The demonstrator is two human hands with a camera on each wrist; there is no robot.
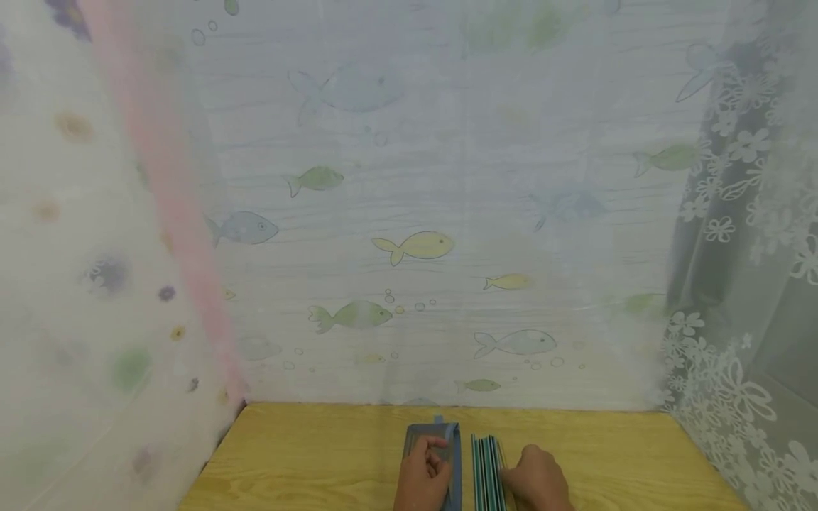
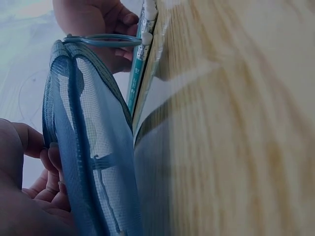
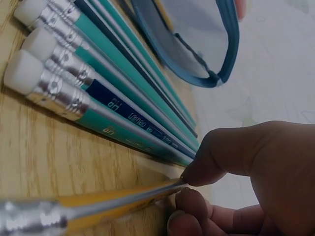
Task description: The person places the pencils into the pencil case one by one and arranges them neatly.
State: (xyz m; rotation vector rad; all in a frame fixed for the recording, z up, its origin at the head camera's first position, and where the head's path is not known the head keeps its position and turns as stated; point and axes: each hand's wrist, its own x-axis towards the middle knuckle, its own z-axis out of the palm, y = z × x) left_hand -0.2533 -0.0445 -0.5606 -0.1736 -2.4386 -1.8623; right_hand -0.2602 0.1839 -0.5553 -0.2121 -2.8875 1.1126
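My left hand point(image 1: 423, 477) holds a blue mesh zip pencil case point(image 2: 106, 142), its fingers at the case's side. The case's zip side stands open in the right wrist view, and a yellow pencil inside shows there. Beside it, a row of several green and dark blue striped pencils point(image 3: 118, 93) with white erasers lies on the table. My right hand point(image 1: 539, 477) pinches a yellow striped pencil point(image 3: 115, 205) between thumb and fingers, just to the right of that row.
All of this is on a wood-grain table point(image 1: 307, 454). Behind it hangs a pale sheet point(image 1: 422, 177) printed with fish. A flower-patterned curtain point(image 1: 735, 369) hangs at the right, and a flowered cloth with a pink band point(image 1: 172, 177) borders the left.
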